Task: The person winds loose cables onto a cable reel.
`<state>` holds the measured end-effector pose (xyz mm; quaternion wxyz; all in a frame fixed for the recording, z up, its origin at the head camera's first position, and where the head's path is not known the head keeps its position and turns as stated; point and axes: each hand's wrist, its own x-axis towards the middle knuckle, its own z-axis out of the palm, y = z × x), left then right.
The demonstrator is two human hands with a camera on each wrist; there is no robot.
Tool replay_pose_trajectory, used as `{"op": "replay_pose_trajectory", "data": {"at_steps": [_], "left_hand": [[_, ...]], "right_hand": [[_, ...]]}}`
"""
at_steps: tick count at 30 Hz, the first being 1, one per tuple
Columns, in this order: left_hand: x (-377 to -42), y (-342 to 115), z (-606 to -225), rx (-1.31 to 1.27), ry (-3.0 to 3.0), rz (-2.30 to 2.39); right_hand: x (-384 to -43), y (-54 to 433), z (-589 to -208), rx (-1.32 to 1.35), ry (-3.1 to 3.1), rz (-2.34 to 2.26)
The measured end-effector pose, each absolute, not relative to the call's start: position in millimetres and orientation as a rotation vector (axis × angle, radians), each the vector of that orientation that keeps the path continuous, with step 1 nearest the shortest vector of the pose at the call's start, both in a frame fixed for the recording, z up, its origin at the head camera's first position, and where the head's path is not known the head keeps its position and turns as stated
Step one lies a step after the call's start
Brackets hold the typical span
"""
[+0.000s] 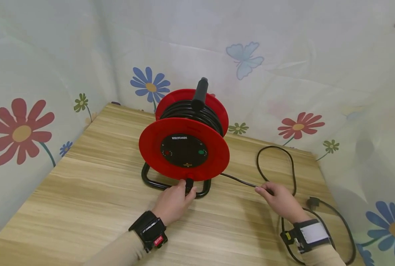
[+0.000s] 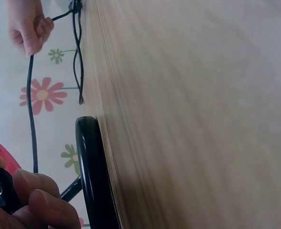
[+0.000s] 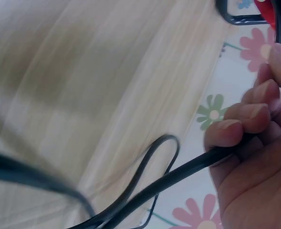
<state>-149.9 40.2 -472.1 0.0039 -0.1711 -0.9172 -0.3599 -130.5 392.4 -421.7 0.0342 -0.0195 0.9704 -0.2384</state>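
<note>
A red cable reel (image 1: 152,151) with black cable wound on its drum stands on a black tube frame (image 1: 154,184). My left hand (image 1: 174,201) grips the black crank knob (image 1: 189,184) low on the reel's front disc; in the left wrist view, fingers curl round this knob (image 2: 4,188). To the right, my right hand (image 1: 283,203) holds the black cable (image 1: 238,180), which runs taut from the reel to the fingertips. Seen from the right wrist, the cable (image 3: 178,174) passes through the curled fingers and trails out behind the palm.
Loose cable loops (image 1: 293,166) lie on the wooden table (image 1: 84,184) around my right hand, with a black plug (image 1: 313,202) among them. A black carry handle (image 1: 200,94) rises above the reel. Behind the table hangs a flower-print sheet (image 1: 190,37).
</note>
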Motion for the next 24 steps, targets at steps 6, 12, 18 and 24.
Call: {"op": "replay_pose_trajectory", "data": {"at_steps": [6,12,18,24], "left_hand": [[-150.2,39.7,-472.7,-0.540,-2.869,-1.142],[-149.9,38.7,-474.0,-0.518,-2.868,-1.163],[-149.4,37.3,-475.6,-0.501,-2.862,-1.194],[-148.9,37.2,-473.8,-0.481,-2.858,-1.184]], "right_hand": [[-125.8,408.2,-427.9,0.015,3.029,-0.651],[-114.2,452.7,-424.5,0.040,3.139,-0.447],[-90.8,492.7,-416.3,0.139,3.195,-0.367],[-86.1,493.0,-410.4,0.082,3.262,-0.415]]}}
